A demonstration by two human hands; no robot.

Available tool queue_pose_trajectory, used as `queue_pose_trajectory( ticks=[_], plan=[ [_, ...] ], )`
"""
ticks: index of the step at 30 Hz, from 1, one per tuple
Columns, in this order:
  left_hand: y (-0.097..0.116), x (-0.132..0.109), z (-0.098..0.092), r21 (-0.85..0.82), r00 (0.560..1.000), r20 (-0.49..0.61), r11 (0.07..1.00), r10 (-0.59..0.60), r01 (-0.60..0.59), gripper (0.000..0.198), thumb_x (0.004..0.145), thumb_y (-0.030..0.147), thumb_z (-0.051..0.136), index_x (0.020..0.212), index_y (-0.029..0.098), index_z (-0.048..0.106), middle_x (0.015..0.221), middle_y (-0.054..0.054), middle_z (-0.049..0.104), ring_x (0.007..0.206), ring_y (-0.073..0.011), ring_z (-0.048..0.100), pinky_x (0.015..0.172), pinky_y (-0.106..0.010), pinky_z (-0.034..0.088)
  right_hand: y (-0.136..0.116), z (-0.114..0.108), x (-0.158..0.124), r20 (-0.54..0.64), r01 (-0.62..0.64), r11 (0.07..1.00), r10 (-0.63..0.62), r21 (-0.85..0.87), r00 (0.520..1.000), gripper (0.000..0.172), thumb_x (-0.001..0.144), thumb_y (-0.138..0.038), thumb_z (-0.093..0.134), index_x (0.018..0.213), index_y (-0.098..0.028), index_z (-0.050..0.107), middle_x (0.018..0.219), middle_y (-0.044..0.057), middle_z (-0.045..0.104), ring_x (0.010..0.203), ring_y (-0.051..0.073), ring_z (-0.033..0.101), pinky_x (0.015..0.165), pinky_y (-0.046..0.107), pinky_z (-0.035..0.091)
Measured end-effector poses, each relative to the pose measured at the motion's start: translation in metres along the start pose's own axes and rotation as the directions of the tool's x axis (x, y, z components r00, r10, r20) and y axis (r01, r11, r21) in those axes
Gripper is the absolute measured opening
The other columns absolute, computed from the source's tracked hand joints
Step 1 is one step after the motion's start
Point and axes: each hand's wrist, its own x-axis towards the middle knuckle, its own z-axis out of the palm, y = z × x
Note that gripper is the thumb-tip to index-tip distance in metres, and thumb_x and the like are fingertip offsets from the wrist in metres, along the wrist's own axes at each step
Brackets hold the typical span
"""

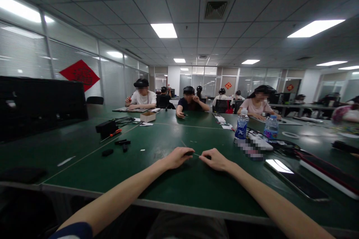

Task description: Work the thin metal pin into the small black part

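Over the green table [165,186], my two hands are held close together with a small gap between them. My left hand [177,157] is closed around a small black piece [190,153], mostly covered by the fingers. My right hand [215,160] is closed too, pinching a thin metal shaft [197,154] that points at the black piece. Whatever handle the shaft has is hidden in the right hand. To the left of my hands lie several small black parts [123,144] and a white scrap [143,150].
An orange-handled screwdriver [114,133] lies by a black box [106,129] and cables on the left. A small carton [147,116] stands farther back. At right are two bottles [241,125], a phone [297,179] and tangled cables. Co-workers sit across the table.
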Motion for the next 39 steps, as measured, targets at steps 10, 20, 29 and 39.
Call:
queue_pose_trajectory(
  ticks=[10, 20, 29, 39],
  plan=[
    [0.008, -0.001, -0.007, -0.166, 0.998, 0.043, 0.985, -0.04, 0.046, 0.034, 0.091, 0.03, 0.042, 0.121, 0.017, 0.052, 0.087, -0.005, 0.065, 0.075, -0.0122, 0.06, 0.069, -0.021, 0.045, 0.004, -0.004, 0.0, -0.005, 0.019, 1.0, -0.019, 0.012, 1.0, 0.04, 0.091, -0.045, 0.039, 0.081, -0.016, 0.066, 0.073, 0.001, 0.062, 0.064, 0.012, 0.053, 0.062, 0.022, 0.037],
    [-0.002, 0.0, 0.003, 0.309, 0.999, 0.018, 0.951, -0.033, 0.026, 0.033, 0.089, 0.029, 0.046, 0.12, 0.02, 0.052, 0.105, -0.009, 0.063, 0.097, -0.0215, 0.059, 0.082, -0.03, 0.044, -0.004, 0.011, 0.008, -0.059, -0.092, 0.984, 0.084, -0.152, 0.995, 0.043, 0.091, -0.047, 0.038, 0.081, -0.019, 0.068, 0.079, 0.005, 0.067, 0.068, 0.016, 0.058, 0.061, 0.024, 0.035],
    [-0.005, 0.001, -0.001, 0.066, 0.997, 0.068, 0.998, -0.022, 0.017, 0.032, 0.088, 0.029, 0.048, 0.117, 0.019, 0.055, 0.106, -0.007, 0.064, 0.093, -0.0171, 0.06, 0.081, -0.025, 0.044, -0.004, 0.006, 0.005, 0.009, -0.049, 0.998, 0.05, -0.045, 0.999, 0.043, 0.091, -0.047, 0.039, 0.083, -0.018, 0.069, 0.077, 0.003, 0.067, 0.065, 0.014, 0.056, 0.062, 0.024, 0.037],
    [0.0, -0.003, -0.008, -0.198, 0.995, 0.1, 0.979, -0.021, 0.041, 0.034, 0.089, 0.03, 0.046, 0.118, 0.017, 0.054, 0.089, -0.005, 0.065, 0.075, -0.0124, 0.06, 0.069, -0.021, 0.044, -0.001, -0.001, 0.001, 0.025, 0.016, 1.0, -0.017, 0.023, 1.0, 0.041, 0.09, -0.046, 0.04, 0.081, -0.016, 0.067, 0.074, 0.002, 0.064, 0.063, 0.012, 0.053, 0.06, 0.022, 0.037]
  ],
)
